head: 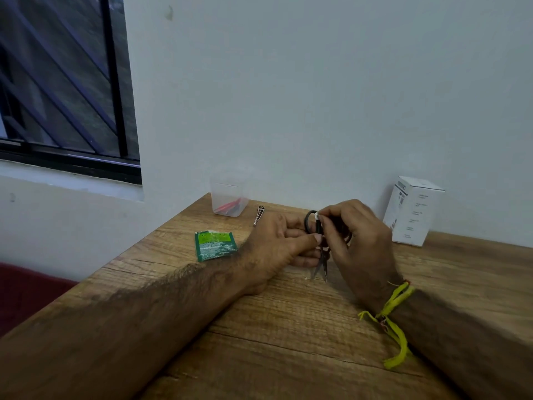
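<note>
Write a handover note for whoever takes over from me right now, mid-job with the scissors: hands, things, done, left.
Left hand grips the scissors at mid-length, blades pointing down at the table.
Right hand pinches a white bit at the black handle loop.
Green sachet and clear cup sit to the left, untouched.
Done: scissors picked up.
Left: finish with the white bit; whether it goes on or comes off is unclear.

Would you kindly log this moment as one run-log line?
item: small black-handled scissors | left hand: grips the middle | right hand: pinches at the handle top | blades: point down at wooden table
</note>
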### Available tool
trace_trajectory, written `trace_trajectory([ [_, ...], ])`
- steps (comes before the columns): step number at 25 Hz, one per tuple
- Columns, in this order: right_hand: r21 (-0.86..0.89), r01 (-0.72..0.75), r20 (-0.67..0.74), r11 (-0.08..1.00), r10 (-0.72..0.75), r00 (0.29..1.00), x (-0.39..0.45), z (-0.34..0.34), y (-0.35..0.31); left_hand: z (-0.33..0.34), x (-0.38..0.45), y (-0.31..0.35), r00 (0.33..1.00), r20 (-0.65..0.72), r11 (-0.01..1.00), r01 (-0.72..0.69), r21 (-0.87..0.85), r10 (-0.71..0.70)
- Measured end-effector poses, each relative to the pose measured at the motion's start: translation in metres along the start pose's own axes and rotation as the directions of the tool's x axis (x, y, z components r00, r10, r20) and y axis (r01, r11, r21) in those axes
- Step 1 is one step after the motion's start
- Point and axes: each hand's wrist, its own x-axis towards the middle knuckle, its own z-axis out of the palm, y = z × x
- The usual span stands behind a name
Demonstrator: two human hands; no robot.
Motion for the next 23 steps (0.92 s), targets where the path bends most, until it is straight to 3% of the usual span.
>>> trace_trajectory([
  [23,-0.016,0.002,0.000,1.000,-0.002,1.000,0.0040,0.0041,-0.0059,0.0040,0.0008,-0.0016,0.998,0.051,0.999,-0.044,0.008,0.043],
])
